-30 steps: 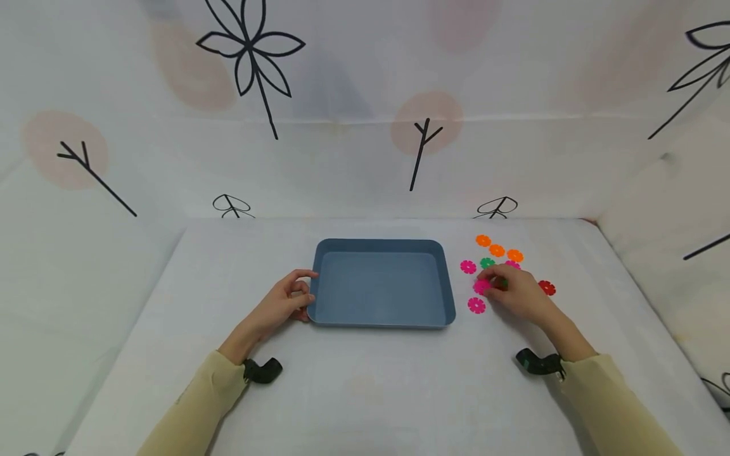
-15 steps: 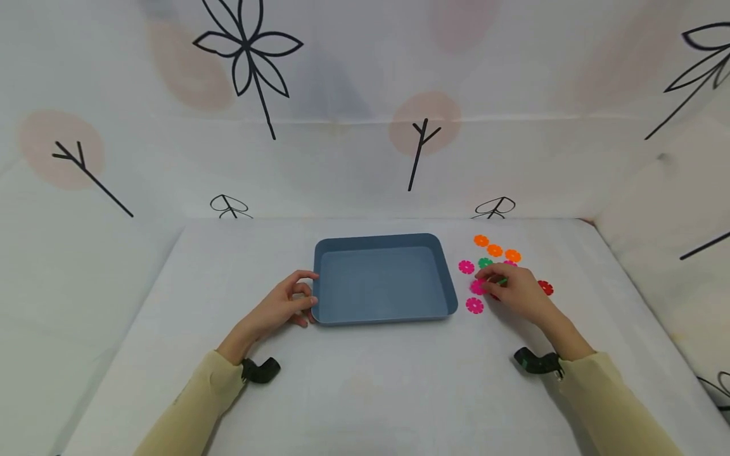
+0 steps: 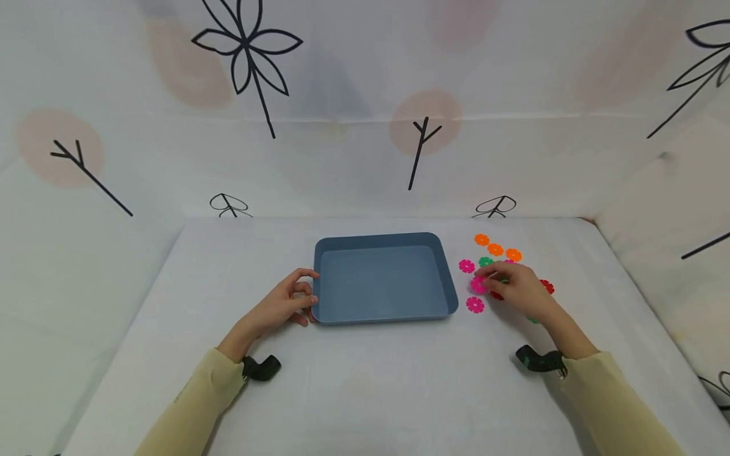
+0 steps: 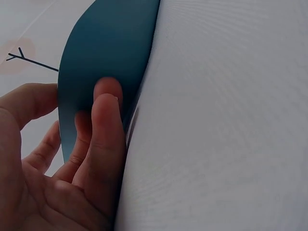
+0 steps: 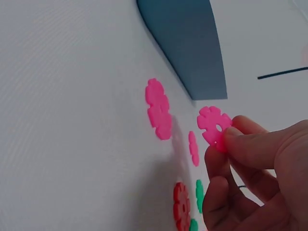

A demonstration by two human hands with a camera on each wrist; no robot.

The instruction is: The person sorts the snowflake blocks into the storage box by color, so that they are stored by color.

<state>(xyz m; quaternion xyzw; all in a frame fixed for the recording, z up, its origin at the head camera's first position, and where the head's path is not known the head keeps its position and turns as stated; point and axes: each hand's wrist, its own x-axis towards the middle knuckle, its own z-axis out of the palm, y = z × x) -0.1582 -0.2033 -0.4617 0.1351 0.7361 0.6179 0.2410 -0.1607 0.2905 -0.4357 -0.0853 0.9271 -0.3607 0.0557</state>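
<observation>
A blue-grey rectangular tray lies on the white table. My left hand holds it at the left rim. Up close in the left wrist view, the thumb lies against the outer wall, and the index fingertip is hidden behind the edge. Right of the tray, my right hand pinches a pink flower-shaped plastic disc between thumb and fingers, lifted off the table. Below it lie other pink discs, a red disc and a green disc.
Three orange flower discs lie behind the right hand. One pink disc sits near the tray's right side, and a red disc shows past the hand. A patterned white cloth stands behind the table.
The tray has turned slightly, its right end shifting away from me, with my left hand at its rim. My right hand has stayed among the discs, its fingers shifting slightly.
</observation>
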